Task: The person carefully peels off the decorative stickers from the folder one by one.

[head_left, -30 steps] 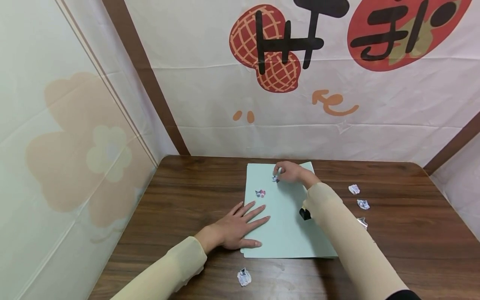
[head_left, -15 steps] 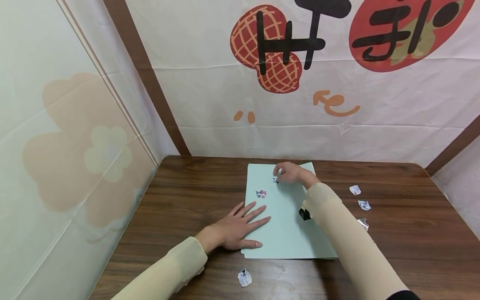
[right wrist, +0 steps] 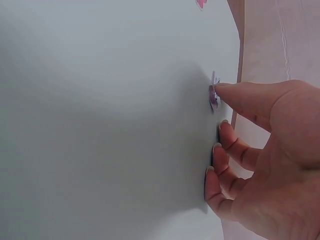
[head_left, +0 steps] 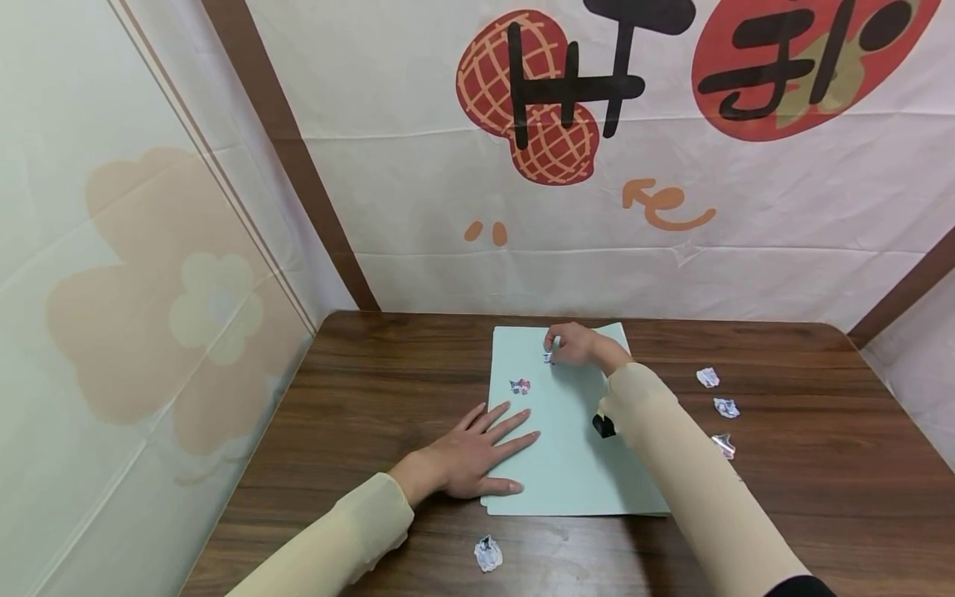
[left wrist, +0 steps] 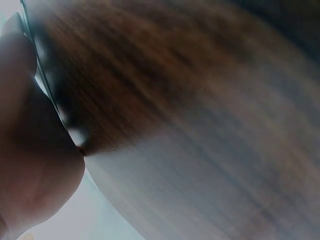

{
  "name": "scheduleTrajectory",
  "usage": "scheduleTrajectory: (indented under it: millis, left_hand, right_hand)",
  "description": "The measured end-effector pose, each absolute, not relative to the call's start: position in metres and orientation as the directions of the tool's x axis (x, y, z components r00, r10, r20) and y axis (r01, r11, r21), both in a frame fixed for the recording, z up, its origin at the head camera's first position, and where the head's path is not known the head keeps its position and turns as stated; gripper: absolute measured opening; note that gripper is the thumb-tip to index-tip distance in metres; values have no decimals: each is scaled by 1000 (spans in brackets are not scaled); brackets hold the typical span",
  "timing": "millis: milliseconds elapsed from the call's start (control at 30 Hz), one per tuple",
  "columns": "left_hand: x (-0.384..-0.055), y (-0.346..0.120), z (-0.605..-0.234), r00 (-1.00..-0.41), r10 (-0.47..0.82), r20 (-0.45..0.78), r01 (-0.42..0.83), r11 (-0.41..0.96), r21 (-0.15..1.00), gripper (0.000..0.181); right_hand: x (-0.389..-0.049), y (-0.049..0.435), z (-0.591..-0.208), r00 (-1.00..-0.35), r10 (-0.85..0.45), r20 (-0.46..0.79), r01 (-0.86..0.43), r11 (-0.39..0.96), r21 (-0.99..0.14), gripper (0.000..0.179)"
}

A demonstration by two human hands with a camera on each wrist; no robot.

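A pale blue-green sheet of paper (head_left: 567, 477), with more sheet edges showing beneath it, lies on the wooden table. My left hand (head_left: 472, 458) rests flat on its left side, fingers spread; the thumb side (left wrist: 40, 150) appears in the left wrist view. Near the top of the paper, my right hand (head_left: 578, 342) pinches a small purple-and-white sticker (right wrist: 213, 97) at the sheet's surface. Its thumb touches the sticker, the index finger is mostly hidden, and the other curled fingertips rest on the paper. A pink-and-purple cartoon sticker (head_left: 520, 386) lies flat between the two hands.
Crumpled silvery scraps (head_left: 708, 377) lie in a column on the table right of the paper. Another scrap (head_left: 488, 554) sits near the front. A printed cloth (head_left: 418, 191) hangs behind the table's back edge. The black object (head_left: 603, 426) is by the right sleeve.
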State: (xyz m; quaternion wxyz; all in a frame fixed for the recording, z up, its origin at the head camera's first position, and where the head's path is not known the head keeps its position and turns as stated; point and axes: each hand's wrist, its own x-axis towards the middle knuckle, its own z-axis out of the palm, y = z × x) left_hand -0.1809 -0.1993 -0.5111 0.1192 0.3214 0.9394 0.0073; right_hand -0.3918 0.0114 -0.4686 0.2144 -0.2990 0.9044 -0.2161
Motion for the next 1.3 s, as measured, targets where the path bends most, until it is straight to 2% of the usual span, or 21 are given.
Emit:
scheduleTrajectory:
  millis: [533, 833, 1300]
  left_hand:
    - [-182, -199, -510, -763, 607, -222, 604, 792, 87, 75]
    - [-182, -200, -514, -765, 605, -221, 604, 793, 84, 75]
    - [-184, -202, -521, -764, 608, -215, 602, 792, 100, 77]
  right_hand:
    - [-386, 7, -467, -769, -601, -217, -454, 753, -477, 11]
    - [-386, 8, -469, -760, -615, -211, -470, 744, -475, 12]
    - [-384, 15, -467, -749, -613, -252, -400, 721, -565, 15]
